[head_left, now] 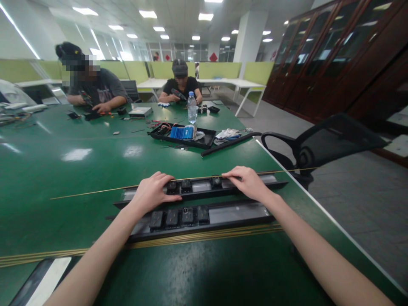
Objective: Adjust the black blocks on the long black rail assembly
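Observation:
A long thin brass-coloured rod runs across the far side of a black channel that holds several black blocks. My right hand pinches the rod near the channel's right half. Around the channel's left part, my left hand has its thumb on the near side and its fingers on the far side, by the rod. Closer to me lies a second black channel with several square black blocks in its left half. Several more brass rods lie along its near edge.
A black tray with a blue item, a water bottle, gloves and a black strip are further back. Two people work across the green table. A chair stands right; a dark flat object lies front left.

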Demonstrator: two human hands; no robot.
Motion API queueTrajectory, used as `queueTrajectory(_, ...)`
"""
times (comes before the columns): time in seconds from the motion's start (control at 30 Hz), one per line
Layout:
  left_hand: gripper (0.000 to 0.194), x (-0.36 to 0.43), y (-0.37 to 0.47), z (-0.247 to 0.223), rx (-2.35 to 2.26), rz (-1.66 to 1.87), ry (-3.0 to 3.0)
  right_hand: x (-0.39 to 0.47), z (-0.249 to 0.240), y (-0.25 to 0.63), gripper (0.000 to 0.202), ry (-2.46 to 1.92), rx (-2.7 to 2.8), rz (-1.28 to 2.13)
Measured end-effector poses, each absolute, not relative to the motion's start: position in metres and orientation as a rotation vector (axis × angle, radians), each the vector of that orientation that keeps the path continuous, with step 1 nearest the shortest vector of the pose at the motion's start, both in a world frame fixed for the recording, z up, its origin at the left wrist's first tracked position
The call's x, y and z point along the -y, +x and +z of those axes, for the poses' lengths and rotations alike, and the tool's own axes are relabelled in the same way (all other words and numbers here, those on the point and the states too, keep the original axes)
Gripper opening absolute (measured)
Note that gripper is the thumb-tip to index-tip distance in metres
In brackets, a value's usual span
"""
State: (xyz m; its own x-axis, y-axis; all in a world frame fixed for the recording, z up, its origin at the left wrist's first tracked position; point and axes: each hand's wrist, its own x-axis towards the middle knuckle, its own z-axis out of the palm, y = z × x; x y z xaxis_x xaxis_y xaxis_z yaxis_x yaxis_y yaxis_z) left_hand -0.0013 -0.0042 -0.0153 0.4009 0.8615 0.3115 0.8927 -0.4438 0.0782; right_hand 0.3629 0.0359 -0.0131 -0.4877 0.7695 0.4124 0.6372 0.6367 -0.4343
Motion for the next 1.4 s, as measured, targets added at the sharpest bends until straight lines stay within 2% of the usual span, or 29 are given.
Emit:
queueTrajectory(0.47, 0.068, 0.0101, -0.0043, -0.0187, 1.582, -0.494, -2.561, -0.0360, -0.0134, 0.3630, 0.025, -1.111, 2.281, 0.291)
queueTrajectory(0.7, 0.076, 0.0114, 0.0003, -0.0187, 1.663, -0.537, -2.497, -0.0368, -0.0132, 0.3632, 0.025, -1.107, 2.284, 0.286)
queueTrajectory(1.4, 0.059, 0.0101, 0.0016, -0.0150, 1.910, -0.685, -2.470, -0.0360, -0.0129, 0.3622, 0.025, -1.084, 2.276, 0.286)
